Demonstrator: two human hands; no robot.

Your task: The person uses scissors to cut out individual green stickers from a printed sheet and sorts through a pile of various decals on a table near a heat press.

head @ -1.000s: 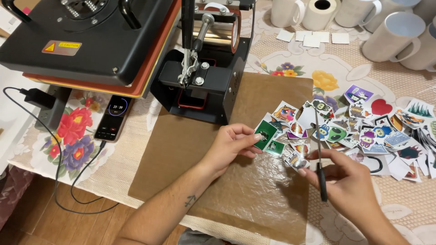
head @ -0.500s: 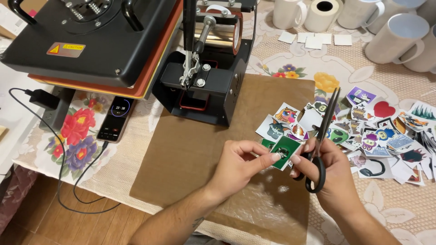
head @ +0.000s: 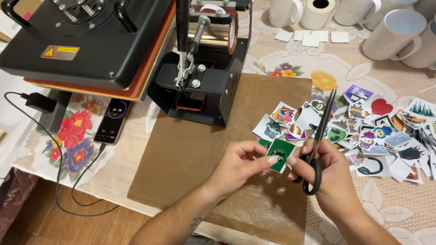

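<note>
**Green sticker's up at the scissors now**

So a second ago the left hand (head: pixel 238 165) was down in the sticker pile (head: pixel 363 131) picking one out, and the scissors (head: pixel 318 140) were pointing down and away. Now the green sticker (head: pixel 280 154) is lifted off the pile and held over the brown mat (head: pixel 200 149), pinched between the left thumb and fingertips. The right hand (head: pixel 329 174) has swung the scissors round so the blades point up and away, just beside the sticker's right edge. Its fingers are through the black loops, with a fingertip touching the sticker too. Looks to me like picking is over and trimming is about to start, though no cut has begun that I can see.

Stuff I can't make out: whether the blades are apart or together, they look like one thin line from here. The sticker's picture is too small to read. The right side of the pile runs off the edge, and so do the mugs (head: pixel 390 31) at the back of the counter (head: pixel 408 208). The heat press (head: pixel 95 41) is cropped at the top.
</note>
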